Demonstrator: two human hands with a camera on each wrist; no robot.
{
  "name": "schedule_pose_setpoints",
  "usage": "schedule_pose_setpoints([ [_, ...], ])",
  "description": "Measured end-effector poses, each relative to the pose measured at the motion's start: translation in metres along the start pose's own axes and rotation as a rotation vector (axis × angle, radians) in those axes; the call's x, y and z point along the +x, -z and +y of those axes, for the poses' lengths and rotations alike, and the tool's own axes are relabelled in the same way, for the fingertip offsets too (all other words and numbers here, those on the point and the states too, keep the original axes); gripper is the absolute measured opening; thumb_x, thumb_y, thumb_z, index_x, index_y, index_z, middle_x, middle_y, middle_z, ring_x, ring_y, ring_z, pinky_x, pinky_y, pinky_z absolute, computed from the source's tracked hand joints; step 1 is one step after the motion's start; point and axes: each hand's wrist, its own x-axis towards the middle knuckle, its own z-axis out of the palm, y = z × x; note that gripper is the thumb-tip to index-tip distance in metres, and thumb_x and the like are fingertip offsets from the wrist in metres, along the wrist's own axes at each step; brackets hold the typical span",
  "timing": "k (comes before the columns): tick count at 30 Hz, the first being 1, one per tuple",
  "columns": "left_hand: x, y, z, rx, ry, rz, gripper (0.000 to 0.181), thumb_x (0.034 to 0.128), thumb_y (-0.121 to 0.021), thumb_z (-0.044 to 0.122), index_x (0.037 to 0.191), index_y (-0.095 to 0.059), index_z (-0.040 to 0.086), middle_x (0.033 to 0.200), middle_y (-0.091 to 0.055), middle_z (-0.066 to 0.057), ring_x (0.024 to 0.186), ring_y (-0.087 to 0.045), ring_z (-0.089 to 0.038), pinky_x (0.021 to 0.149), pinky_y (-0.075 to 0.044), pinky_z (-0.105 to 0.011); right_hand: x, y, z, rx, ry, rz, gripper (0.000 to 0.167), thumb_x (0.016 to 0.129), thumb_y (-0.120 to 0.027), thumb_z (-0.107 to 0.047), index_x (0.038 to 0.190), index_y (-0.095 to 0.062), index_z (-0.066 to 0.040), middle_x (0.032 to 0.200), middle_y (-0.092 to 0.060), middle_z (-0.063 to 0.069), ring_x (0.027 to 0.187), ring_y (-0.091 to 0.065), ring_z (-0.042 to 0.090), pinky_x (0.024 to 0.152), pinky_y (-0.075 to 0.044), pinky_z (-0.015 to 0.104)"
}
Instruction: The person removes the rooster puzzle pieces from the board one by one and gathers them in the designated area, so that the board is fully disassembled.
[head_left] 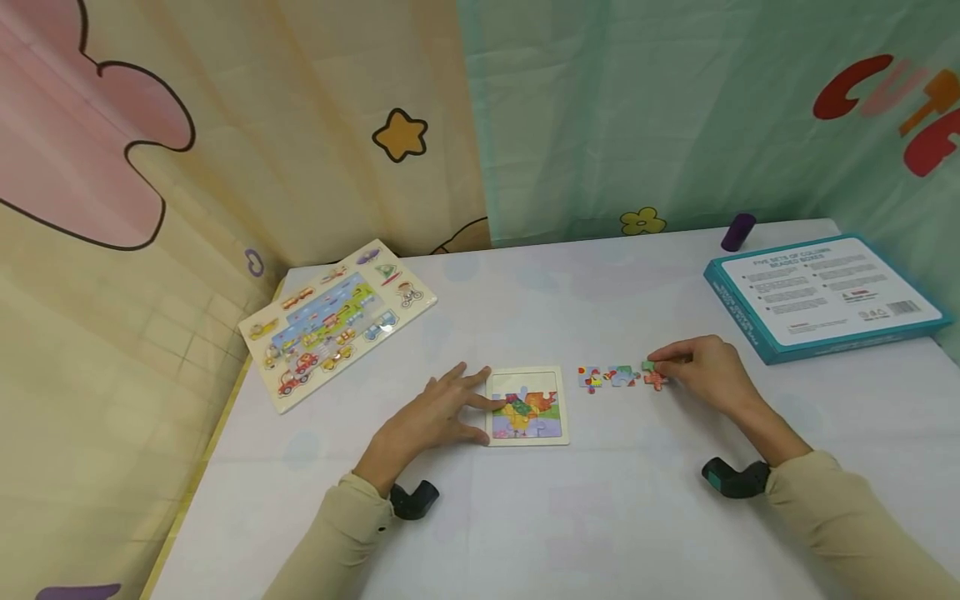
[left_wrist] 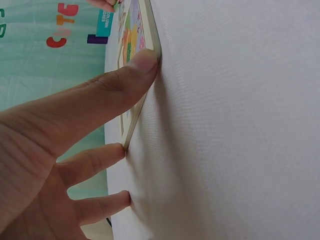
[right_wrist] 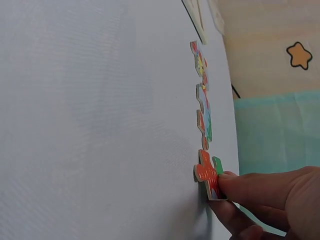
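Observation:
At the middle of the table lies a small square puzzle board (head_left: 527,443), with joined pieces filling its lower part and a bare strip at the top. My left hand (head_left: 442,412) is spread along the board's left side, thumb (left_wrist: 143,61) on the near corner and a fingertip reaching over the picture. To the right, my right hand (head_left: 708,375) pinches a red and green puzzle piece (right_wrist: 210,175) between thumb and fingers, at the table surface. Two loose pieces lie between it and the board: a yellow and red one (head_left: 589,377) and a blue and green one (head_left: 622,376).
A larger vehicle puzzle board (head_left: 352,342) lies at the back left. At the back right is a teal and white box (head_left: 828,296), with a purple cylinder (head_left: 738,232) behind it. Patterned curtains (head_left: 337,100) hang along the table's far and left edges.

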Motion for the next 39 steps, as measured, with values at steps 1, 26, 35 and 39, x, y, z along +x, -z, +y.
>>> schedule_pose_setpoints([
  [1,0.0002,-0.0001,-0.0002,0.002,-0.007,0.001,0.054,0.0723,-0.086,0.032,0.124,-0.070,0.025,0.156,-0.036,-0.007,0.146,-0.020,-0.041,0.106,-0.021,-0.072,0.0004,-0.0003,-0.0003,-0.008,0.003,0.001,0.021,0.092,-0.066,-0.011,0.107,-0.074,0.002,0.109,-0.068,0.024,0.096,-0.055,0.032,0.067,-0.045,0.031],
  [26,-0.0011,-0.0013,0.0002,0.006,0.004,0.008,0.054,0.0729,-0.086,0.031,0.124,-0.070,0.026,0.156,-0.036,-0.006,0.146,-0.020,-0.040,0.108,-0.020,-0.070,0.0021,-0.0095,0.0026,-0.002,0.022,0.020,0.017,0.091,-0.065,-0.009,0.102,-0.069,0.003,0.081,-0.065,0.007,0.075,-0.056,0.022,0.064,-0.045,0.030],
  [35,-0.0011,-0.0014,-0.0001,0.008,0.001,0.008,0.054,0.0724,-0.086,0.032,0.124,-0.070,0.026,0.156,-0.036,-0.006,0.146,-0.020,-0.040,0.108,-0.020,-0.071,0.0004,-0.0066,0.0037,-0.012,0.030,0.021,0.019,0.093,-0.063,-0.015,0.106,-0.067,-0.001,0.085,-0.067,0.009,0.078,-0.058,0.024,0.065,-0.045,0.032],
  [39,-0.0011,-0.0017,-0.0004,0.008,0.005,0.006,0.054,0.0726,-0.086,0.032,0.124,-0.070,0.026,0.156,-0.036,-0.006,0.146,-0.020,-0.040,0.108,-0.020,-0.070,0.0003,-0.0049,0.0039,-0.018,0.022,0.039,0.025,0.095,-0.062,-0.019,0.111,-0.065,0.001,0.090,-0.068,0.014,0.080,-0.059,0.026,0.064,-0.046,0.031],
])
